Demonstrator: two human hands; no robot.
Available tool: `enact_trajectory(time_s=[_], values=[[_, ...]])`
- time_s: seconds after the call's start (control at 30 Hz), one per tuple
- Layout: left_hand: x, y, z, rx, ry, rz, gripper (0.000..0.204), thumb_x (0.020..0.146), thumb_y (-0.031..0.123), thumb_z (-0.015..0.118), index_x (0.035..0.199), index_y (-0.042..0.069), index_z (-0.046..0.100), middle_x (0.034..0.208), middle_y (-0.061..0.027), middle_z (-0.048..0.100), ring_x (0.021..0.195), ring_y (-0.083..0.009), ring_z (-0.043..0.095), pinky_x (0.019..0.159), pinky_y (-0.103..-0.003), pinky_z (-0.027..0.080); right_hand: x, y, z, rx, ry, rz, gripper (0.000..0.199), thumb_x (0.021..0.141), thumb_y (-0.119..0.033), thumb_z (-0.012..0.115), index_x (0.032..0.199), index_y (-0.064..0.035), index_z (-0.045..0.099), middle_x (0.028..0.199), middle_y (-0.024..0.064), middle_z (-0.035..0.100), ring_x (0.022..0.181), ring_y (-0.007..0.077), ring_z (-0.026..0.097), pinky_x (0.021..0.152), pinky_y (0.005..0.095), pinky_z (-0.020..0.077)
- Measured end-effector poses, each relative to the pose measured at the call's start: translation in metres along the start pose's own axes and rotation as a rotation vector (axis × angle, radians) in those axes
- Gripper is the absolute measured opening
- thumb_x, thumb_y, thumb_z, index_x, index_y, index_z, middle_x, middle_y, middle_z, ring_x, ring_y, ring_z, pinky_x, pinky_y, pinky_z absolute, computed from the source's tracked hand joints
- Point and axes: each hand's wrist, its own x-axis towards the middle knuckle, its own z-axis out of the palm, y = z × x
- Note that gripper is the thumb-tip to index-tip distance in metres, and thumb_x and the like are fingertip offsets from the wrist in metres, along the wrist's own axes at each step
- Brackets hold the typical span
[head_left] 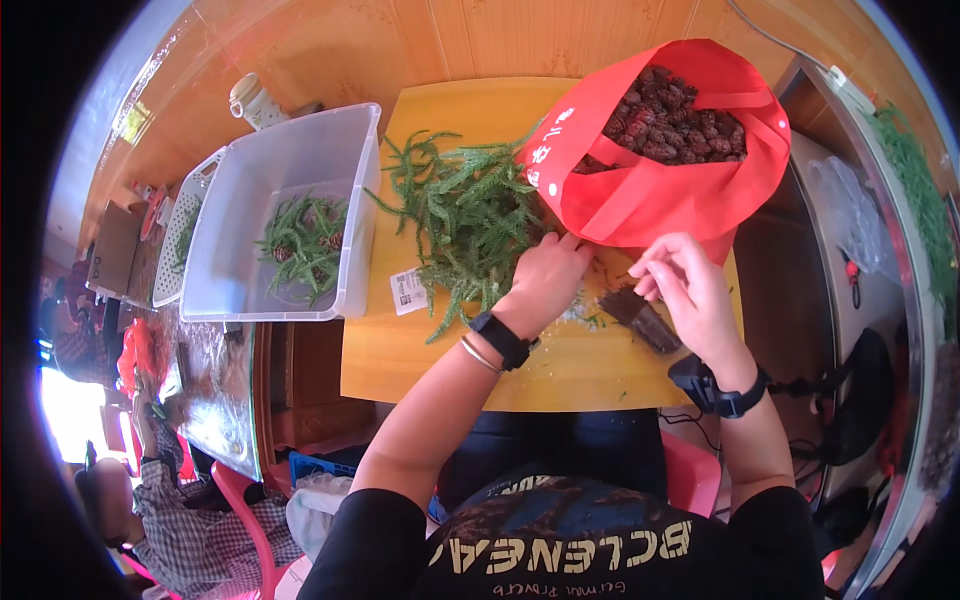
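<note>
My left hand point(548, 278) rests at the right edge of a heap of green artificial pine sprigs point(470, 205), its fingers bent down beside the red bag; what lies under the fingertips is hidden. Just right of it, my right hand point(690, 295) is raised over the table with thumb and fingers drawn together in a pinch. Anything between them is too small to make out. Below and between the hands lies a bundle of thin dark brown sticks point(645, 322). The red fabric bag point(650, 210), full of brown pine cones point(675, 125), stands behind both hands.
A translucent plastic bin point(345, 290) at the left holds green sprigs with pine cones. A white perforated basket point(172, 270) and a light-coloured cup point(255, 103) stand near it. A printed label point(407, 291) lies on the yellow table point(420, 365). Another person point(190, 520) sits at lower left.
</note>
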Motion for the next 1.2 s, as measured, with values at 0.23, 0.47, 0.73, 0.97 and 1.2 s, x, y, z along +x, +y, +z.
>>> enact_trajectory(time_s=[0.23, 0.47, 0.73, 0.97, 1.2], values=[[0.009, -0.012, 0.013, -0.005, 0.066, 0.010, 0.028, 0.069, 0.001, 0.055, 0.097, 0.006, 0.058, 0.096, -0.0125, 0.056, 0.088, -0.0290, 0.058, 0.067, -0.038, 0.053, -0.024, -0.004, -0.027, 0.062, -0.001, 0.025, 0.011, 0.090, -0.001, 0.046, 0.100, -0.0004, 0.049, 0.091, 0.0072, 0.062, 0.080, 0.0083, 0.056, 0.069, 0.0207, 0.0443], [0.003, -0.011, 0.000, -0.205, 0.202, 0.069, 0.032, 0.071, 0.001, 0.056, 0.102, 0.005, 0.057, 0.093, -0.0148, 0.058, 0.084, -0.0306, 0.059, 0.069, -0.039, 0.052, -0.025, -0.024, -0.020, 0.157, 0.092, -0.036, 0.005, 0.091, -0.002, 0.046, 0.096, -0.0028, 0.046, 0.091, 0.0101, 0.061, 0.083, 0.0110, 0.058, 0.067, 0.0222, 0.0444], [-0.058, 0.031, -0.065, -1.617, 0.085, -0.202, 0.035, 0.080, 0.001, 0.066, 0.110, -0.002, 0.047, 0.092, -0.0087, 0.060, 0.092, -0.0190, 0.061, 0.071, -0.029, 0.052, -0.029, -0.045, 0.002, 0.361, 0.177, -0.182, 0.005, 0.089, -0.003, 0.049, 0.091, -0.0031, 0.044, 0.088, 0.0088, 0.056, 0.078, 0.0159, 0.062, 0.065, 0.0235, 0.0499], [-0.085, 0.050, -0.075, -1.883, 0.343, -0.126, 0.045, 0.064, 0.009, 0.081, 0.097, 0.001, 0.051, 0.089, -0.0082, 0.058, 0.076, -0.0165, 0.060, 0.065, -0.028, 0.052, -0.039, -0.040, 0.033, 0.548, -0.001, -0.098, 0.015, 0.082, 0.007, 0.053, 0.085, -0.0031, 0.043, 0.086, 0.0109, 0.055, 0.078, 0.0206, 0.064, 0.068, 0.0275, 0.0557], [-0.091, 0.053, -0.081, -1.756, 0.371, -0.154, 0.048, 0.057, 0.014, 0.085, 0.089, 0.005, 0.050, 0.084, -0.0075, 0.056, 0.071, -0.0113, 0.052, 0.062, -0.023, 0.043, -0.041, -0.038, 0.033, 0.100, -0.032, -0.270, 0.020, 0.071, 0.008, 0.066, 0.085, -0.0028, 0.057, 0.077, 0.0073, 0.057, 0.070, 0.0164, 0.061, 0.060, 0.0255, 0.0488]])
